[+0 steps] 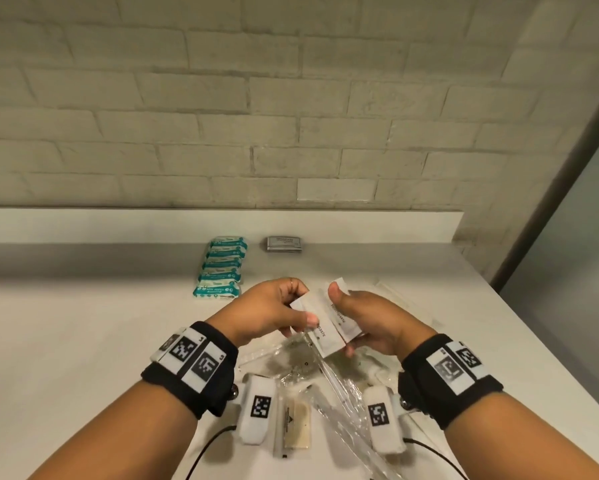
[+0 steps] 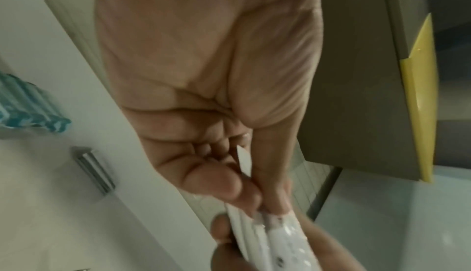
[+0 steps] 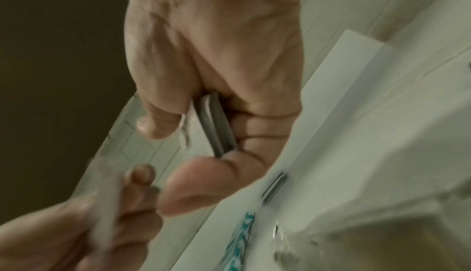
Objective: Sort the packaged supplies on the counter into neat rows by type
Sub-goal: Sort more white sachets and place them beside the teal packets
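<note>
- Head view: both hands meet above the middle of the white counter [image 1: 83, 323], each gripping flat white sachets
- The left hand [image 1: 266, 311] curls its fingers around one white sachet [image 1: 310, 318], thumb pressed on its face, near the lower end
- The right hand [image 1: 370, 317] holds a second white sachet [image 1: 339, 315] with the thumb laid along its top and the fingers wrapped beneath; the two sachets overlap, fanned slightly apart
- Under the hands lies a loose heap of clear plastic packets [image 1: 325, 379], with a beige packet [image 1: 296, 424] at its near edge
- Farther back, a row of teal wipe packs [image 1: 223, 268] runs away from the person, each overlapping the next; just to its right sits a small grey packet stack [image 1: 284, 244] near the raised ledge
- Left wrist view: the left hand [image 2: 203, 94] has its fingers folded in and its thumb clamped on the white sachets [image 2: 270, 237]; a fingertip of the other hand touches them from below
- The teal wipe packs [image 2: 28, 112] and the grey packet stack [image 2: 94, 171] lie on the counter at the left
- Right wrist view: blurred; the right hand [image 3: 216, 73] pinches thin sachets [image 3: 216, 126] edge-on between thumb and curled fingers
- The grey packet stack [image 3: 275, 186] and the teal wipe packs [image 3: 239, 241] show beyond on the counter
</note>
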